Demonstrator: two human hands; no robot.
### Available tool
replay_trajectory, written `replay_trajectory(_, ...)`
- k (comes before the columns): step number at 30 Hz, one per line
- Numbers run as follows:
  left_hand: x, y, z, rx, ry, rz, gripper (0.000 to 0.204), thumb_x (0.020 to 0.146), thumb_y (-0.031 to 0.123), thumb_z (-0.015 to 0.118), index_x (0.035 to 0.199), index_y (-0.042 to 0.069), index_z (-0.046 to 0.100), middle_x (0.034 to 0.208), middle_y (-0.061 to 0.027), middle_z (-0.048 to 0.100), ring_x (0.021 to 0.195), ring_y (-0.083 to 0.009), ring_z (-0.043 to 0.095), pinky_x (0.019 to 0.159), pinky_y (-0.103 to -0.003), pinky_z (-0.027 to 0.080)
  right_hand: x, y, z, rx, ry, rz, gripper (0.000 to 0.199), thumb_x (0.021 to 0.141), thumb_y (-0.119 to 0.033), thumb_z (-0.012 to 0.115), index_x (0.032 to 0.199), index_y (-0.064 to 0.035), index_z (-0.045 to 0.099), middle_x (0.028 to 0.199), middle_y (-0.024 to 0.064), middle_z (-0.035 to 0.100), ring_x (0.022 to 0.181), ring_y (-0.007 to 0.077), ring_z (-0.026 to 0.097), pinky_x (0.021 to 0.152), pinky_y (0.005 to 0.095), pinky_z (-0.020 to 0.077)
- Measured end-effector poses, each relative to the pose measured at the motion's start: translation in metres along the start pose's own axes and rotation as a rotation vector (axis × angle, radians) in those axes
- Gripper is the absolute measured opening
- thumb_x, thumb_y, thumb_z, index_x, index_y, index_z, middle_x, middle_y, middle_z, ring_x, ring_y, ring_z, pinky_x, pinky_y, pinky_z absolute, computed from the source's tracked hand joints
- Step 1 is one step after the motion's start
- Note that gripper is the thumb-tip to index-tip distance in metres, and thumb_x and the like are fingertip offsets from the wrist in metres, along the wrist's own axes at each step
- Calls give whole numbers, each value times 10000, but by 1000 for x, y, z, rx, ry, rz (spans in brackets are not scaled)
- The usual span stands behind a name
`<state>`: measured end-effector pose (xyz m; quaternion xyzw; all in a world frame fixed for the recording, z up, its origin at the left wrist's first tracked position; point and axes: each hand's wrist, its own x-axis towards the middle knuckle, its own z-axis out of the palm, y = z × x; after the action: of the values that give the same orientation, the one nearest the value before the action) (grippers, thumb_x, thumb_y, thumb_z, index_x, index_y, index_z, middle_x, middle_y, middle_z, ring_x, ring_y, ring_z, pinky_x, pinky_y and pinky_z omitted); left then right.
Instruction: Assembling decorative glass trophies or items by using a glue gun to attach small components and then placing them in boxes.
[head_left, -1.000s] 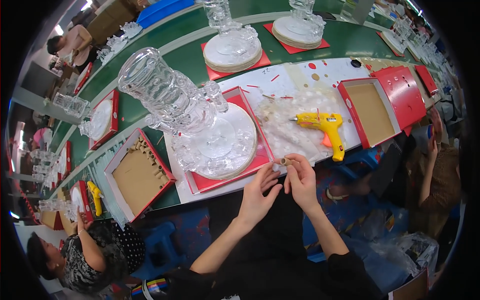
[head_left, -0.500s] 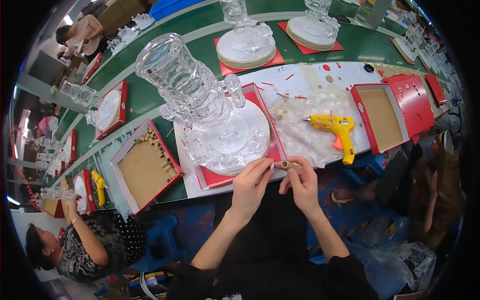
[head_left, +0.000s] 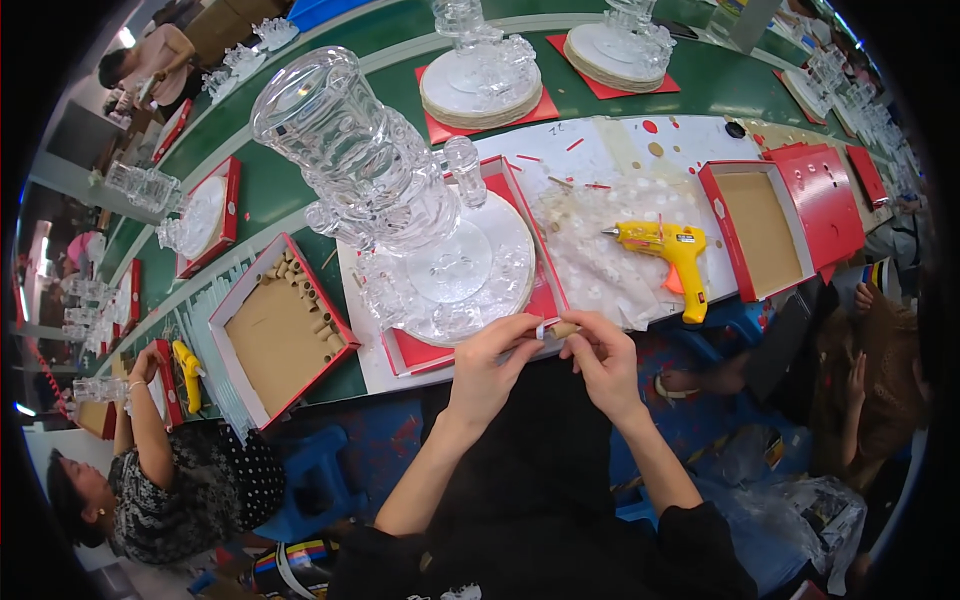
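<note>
Just in front of the table's near edge, my two hands meet. My left hand (head_left: 490, 368) pinches a small white disc-like piece (head_left: 541, 331) at its fingertips. A short brown cardboard tube (head_left: 564, 331) is gripped between the thumb and fingers of my right hand (head_left: 604, 364), its left end close to the white piece; whether they touch I cannot tell. Beyond my left hand, a tall clear glass-like tower (head_left: 375, 165) leans leftward in the view on a round white base (head_left: 500, 245), set in a red tray (head_left: 432, 361).
On the left, a red-rimmed box (head_left: 262, 340) holds several cardboard tubes. A yellow glue gun (head_left: 668, 240) lies on crumpled whitish material (head_left: 585, 262). An open red box (head_left: 755, 225) stands farther right. Co-workers sit at left and right; blue stools (head_left: 318, 470) are below.
My right hand has turned the cardboard tube from facing me to lying sideways, its end toward the white piece. Both hands have shifted slightly. The view has moved a little.
</note>
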<state>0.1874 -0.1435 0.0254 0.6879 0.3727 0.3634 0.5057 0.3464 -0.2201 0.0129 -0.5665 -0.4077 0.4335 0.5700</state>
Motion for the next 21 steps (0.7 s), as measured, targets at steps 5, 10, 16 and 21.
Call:
replay_trajectory(5,2,4,-2,32,-52,13,263,793,-64,679,1052,-34,649,1014,-131,674,892,-191,687,782,-285,569,2,0,0,-41,-9,-10,271,917,19,530,1179,-4,594,975,46,623,737,74,589,569,184,443)
replay_trajectory(10,2,4,-1,3,-57,1,267,790,-71,677,1052,-33,645,1006,-129,672,886,-189,689,780,-282,569,4,-5,3,-85,-1,-56,278,899,44,536,1164,-3,608,1009,56,609,732,78,590,555,182,440)
replay_trajectory(16,3,5,-1,-2,-55,12,266,787,-73,677,1048,-36,644,1005,-127,671,875,-189,692,775,-281,571,4,-12,2,-175,-5,-83,279,858,67,573,1126,6,620,1001,105,608,741,139,620,639,227,514)
replay_trajectory(21,2,4,-1,-13,-54,5,270,785,-71,679,1050,-35,646,1006,-129,672,874,-186,691,775,-282,571,4,-13,3,-212,1,-118,281,851,70,578,1119,5,625,1013,108,613,750,148,626,643,236,517)
